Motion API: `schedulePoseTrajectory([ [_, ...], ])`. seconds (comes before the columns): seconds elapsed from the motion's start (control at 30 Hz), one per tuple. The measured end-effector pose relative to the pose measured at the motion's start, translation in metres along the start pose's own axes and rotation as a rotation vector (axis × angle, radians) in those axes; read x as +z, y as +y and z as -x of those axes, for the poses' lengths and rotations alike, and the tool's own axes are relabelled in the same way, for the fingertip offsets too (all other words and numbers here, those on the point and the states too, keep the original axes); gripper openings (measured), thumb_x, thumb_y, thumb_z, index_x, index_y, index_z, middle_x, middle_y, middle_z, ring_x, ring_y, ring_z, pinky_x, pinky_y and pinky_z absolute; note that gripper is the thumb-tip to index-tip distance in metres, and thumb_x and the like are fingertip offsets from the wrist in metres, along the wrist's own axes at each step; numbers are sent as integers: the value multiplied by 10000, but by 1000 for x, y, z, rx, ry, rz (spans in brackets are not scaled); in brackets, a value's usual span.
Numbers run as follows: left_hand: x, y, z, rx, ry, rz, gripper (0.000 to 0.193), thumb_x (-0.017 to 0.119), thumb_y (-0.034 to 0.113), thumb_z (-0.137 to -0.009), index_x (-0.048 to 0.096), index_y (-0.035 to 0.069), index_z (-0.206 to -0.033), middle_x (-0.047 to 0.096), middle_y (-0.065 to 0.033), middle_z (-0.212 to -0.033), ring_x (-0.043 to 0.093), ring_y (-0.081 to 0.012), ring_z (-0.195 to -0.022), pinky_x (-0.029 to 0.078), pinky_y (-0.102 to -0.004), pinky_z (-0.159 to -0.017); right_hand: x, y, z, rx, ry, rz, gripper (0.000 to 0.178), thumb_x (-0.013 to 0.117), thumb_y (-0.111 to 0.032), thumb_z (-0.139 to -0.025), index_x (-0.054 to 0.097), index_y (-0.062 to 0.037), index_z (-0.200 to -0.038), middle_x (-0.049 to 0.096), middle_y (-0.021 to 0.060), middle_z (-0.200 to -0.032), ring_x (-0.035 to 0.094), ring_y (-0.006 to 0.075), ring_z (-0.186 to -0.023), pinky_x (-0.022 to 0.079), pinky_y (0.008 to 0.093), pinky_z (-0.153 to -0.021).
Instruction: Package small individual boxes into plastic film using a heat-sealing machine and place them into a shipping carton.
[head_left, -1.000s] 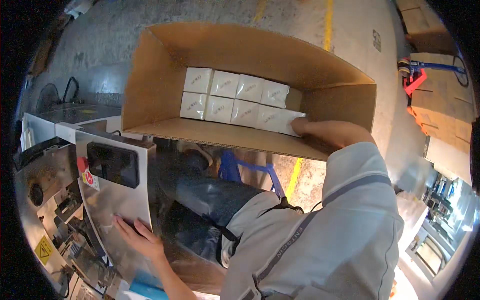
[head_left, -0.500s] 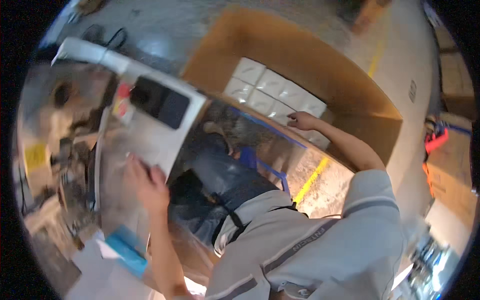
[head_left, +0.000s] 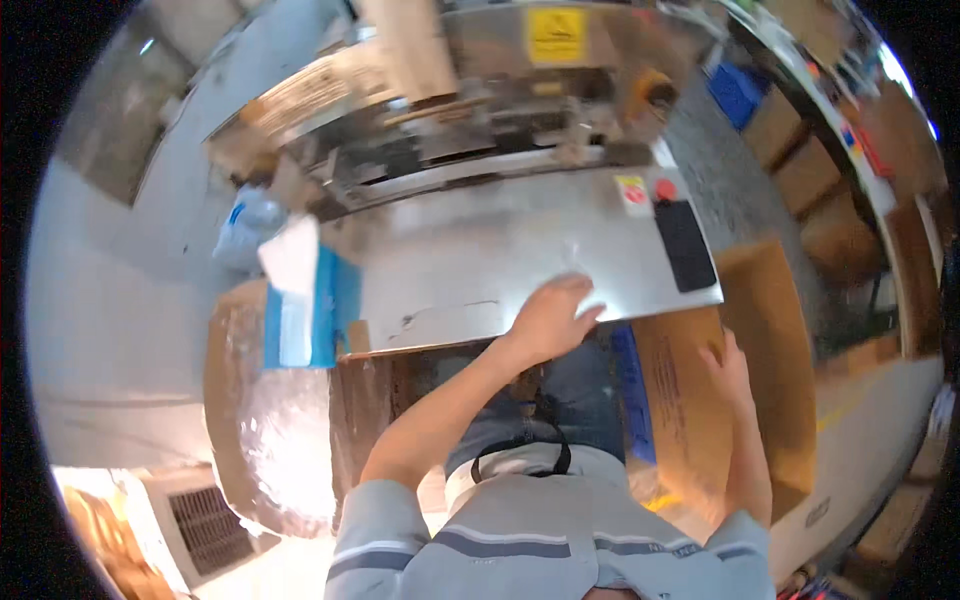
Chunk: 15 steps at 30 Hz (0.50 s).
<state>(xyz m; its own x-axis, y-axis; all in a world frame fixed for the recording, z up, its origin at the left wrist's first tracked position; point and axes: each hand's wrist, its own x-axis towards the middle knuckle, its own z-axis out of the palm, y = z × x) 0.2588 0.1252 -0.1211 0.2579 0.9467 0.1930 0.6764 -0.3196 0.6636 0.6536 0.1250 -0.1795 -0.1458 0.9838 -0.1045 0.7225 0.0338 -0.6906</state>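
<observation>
My left hand [head_left: 553,318] is over the front part of a bare metal worktop [head_left: 450,260], its thumb apart from the bent fingers. Nothing shows in it, though a bright glare lies beside the fingertips. At the upper edge of a large cardboard box [head_left: 685,400] to the right is my right hand [head_left: 732,372]. Its fingers are apart and slightly blurred, with no object visible among them; whether they touch the box edge I cannot tell. The box's contents are hidden by its near wall.
A black phone-like slab [head_left: 685,246] and a red button [head_left: 665,189] are at the worktop's right end. Machinery with a yellow warning label [head_left: 556,35] stands behind. On the left are a blue tissue box [head_left: 340,305] and a plastic-lined carton [head_left: 235,390].
My view has swung left, from the box holding small white packs to the worktop. My right hand has come back from over those packs to the box's edge.
</observation>
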Motion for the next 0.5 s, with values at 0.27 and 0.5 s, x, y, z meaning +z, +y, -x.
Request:
schedulePoseTrajectory([
  [0.27, -285, -87, 228, 83, 424, 1040, 526, 539, 402, -1030, 659, -78, -1209, 676, -213, -1226, 635, -294, -1174, 487, -397, -1012, 0, -18, 13, -34, 17, 133, 478, 643, -144, -966, 476, 51, -1369, 655, 213, -1232, 639, 278, -1126, 496, 377, -950],
  [0.5, -320, -274, 460, -1037, 1025, -309, 660, 508, 509, -1011, 606, -74, -1306, 621, -261, -1319, 594, -385, -1223, 407, -470, -1104, 2, -31, 8, 29, -86, 46, 534, 665, -159, -952, 467, 49, -1402, 631, 236, -1271, 614, 336, -1196, 484, 388, -983],
])
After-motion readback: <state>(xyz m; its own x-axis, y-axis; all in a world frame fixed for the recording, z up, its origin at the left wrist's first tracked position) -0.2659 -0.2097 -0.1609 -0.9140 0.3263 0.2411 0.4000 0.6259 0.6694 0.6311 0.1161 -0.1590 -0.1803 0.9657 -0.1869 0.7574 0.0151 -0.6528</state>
